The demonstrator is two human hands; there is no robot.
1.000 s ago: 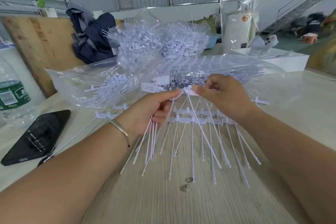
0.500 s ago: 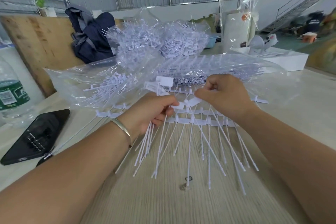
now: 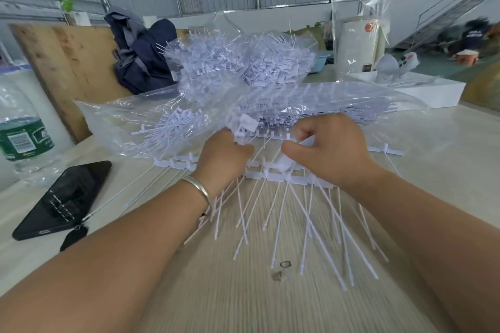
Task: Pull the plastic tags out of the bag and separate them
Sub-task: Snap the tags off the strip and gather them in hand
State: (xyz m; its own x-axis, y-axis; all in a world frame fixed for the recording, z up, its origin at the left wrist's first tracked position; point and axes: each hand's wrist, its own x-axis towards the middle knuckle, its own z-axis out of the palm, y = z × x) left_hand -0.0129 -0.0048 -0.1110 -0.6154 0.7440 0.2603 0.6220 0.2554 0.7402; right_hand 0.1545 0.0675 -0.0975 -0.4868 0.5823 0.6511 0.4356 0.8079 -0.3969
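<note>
Here the tags (image 3: 284, 197) fanned over the table (image 3: 216, 292), heads joined in strips at the bag (image 3: 130, 127) mouth, tails toward the person, probably so single ones could be peeled off. The left hand (image 3: 224, 154) gripped several stems; the right hand (image 3: 330, 149) pinched a tag head. The bag held many more; another bag behind (image 3: 243, 62) was crammed full.

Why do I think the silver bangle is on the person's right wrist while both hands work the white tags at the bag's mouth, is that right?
Not quite. The head view shows the silver bangle on the left wrist, just behind the left hand; the right hand has a bare wrist. The rest holds: both hands are working the white tags at the mouth of the bag.
</note>
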